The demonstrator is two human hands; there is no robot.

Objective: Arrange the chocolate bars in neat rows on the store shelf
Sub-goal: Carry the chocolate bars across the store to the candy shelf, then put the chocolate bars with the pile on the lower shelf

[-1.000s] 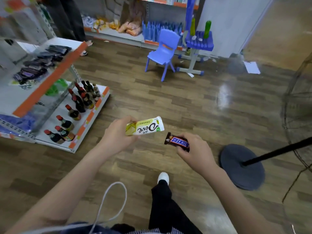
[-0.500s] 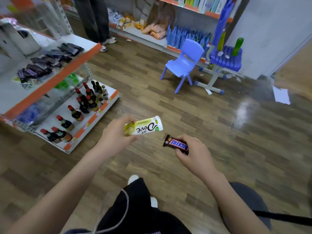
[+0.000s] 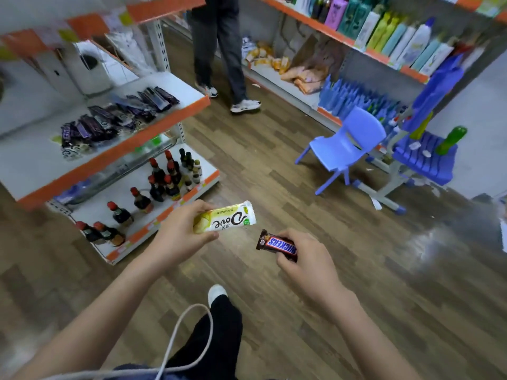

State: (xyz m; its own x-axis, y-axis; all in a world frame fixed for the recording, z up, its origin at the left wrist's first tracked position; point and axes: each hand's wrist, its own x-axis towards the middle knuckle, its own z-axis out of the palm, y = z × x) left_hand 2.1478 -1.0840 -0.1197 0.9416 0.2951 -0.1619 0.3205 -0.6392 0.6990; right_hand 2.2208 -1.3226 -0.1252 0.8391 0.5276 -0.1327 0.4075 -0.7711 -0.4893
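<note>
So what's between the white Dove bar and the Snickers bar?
Nothing is held there. In the head view, the gap between the Dove bar and the Snickers bar shows only wooden floor far below.

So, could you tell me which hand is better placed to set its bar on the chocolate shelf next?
Probably the left hand: it holds the Dove bar on the side nearer the chocolate shelf.

The pale yellow-and-white bar (image 3: 225, 221) reads "Dove", upside down, with small unreadable characters beside it, just beyond the left hand's fingers (image 3: 203, 208). The dark brown bar (image 3: 277, 245) reads "SNICKERS" in blue on white, above the right hand's fingertips (image 3: 285, 263).
</note>
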